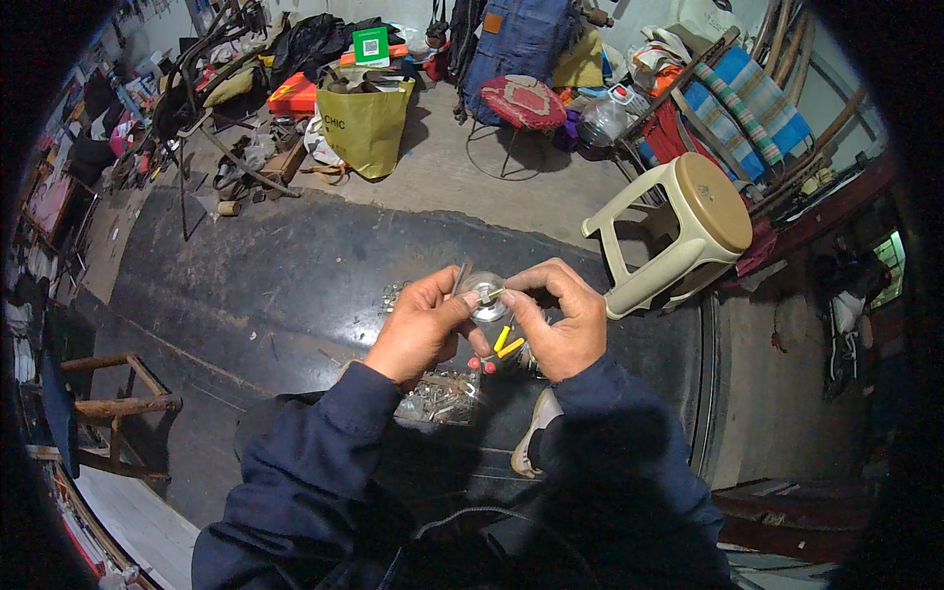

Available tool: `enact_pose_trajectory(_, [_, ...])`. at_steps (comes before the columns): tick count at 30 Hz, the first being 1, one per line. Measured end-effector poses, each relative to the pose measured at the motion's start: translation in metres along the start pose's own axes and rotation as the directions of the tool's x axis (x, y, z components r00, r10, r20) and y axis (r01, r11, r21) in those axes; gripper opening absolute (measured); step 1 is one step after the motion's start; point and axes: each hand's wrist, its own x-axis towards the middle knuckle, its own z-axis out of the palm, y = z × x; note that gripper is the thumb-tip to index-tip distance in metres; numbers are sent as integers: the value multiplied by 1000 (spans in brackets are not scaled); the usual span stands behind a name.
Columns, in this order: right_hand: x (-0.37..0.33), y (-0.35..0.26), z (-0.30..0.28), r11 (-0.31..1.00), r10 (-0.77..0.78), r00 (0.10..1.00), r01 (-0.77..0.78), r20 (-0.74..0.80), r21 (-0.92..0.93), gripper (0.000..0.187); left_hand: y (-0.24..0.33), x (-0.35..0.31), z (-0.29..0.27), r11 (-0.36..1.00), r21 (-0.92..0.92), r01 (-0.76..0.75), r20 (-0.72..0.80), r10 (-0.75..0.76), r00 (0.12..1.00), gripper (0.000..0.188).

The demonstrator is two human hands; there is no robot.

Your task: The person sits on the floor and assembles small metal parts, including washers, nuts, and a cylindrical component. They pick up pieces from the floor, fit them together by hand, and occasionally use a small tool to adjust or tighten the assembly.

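Observation:
My left hand [413, 329] and my right hand [562, 320] are close together in front of me, fingertips pinched. Between them is a small thin light-coloured piece [495, 293], too small to name. A slim grey strip [462, 276] sticks up beside my left index finger; how it is held is hard to see. Beneath the fingertips lies a round, shiny, clear-looking dish [489, 310]. Just below are yellow tool handles [508, 346] and red tips [481, 365], partly hidden by my fingers. A tray of loose small metal parts [441, 397] lies beneath my wrists.
A cream plastic stool [661, 231] stands to the right, a wooden stool frame [123, 405] to the left. Farther off are a yellow bag [362, 128], a red-topped round stool [523, 102] and piled goods. My shoe [536, 433] is near the tray. Black matting [256, 265] covers the floor.

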Motion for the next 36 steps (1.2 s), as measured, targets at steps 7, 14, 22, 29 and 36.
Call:
enact_pose_trajectory(7, [-1, 2, 4, 1000, 0, 1000, 0, 9, 22, 16, -3, 1, 0, 1000, -21, 7, -10, -7, 1000, 20])
enact_pose_trajectory(14, [-3, 3, 8, 998, 33, 999, -31, -21, 57, 18, -3, 2, 1, 998, -67, 10, 11, -9, 1000, 24])
enact_pose_trajectory(22, [-3, 4, 10, 997, 56, 997, -52, -61, 60, 14, -6, 2, 7, 996, -89, -13, 16, 15, 1000, 27])
enact_pose_trajectory(29, [0, 7, 8, 999, 34, 997, -34, -75, -8, 12, -2, -2, 15, 995, -92, -48, -24, 45, 999, 29])
enact_pose_trajectory(36, [-1, 4, 8, 1000, 17, 998, -18, -57, -23, 13, -3, 0, 6, 999, -45, 4, 3, -4, 1000, 34])
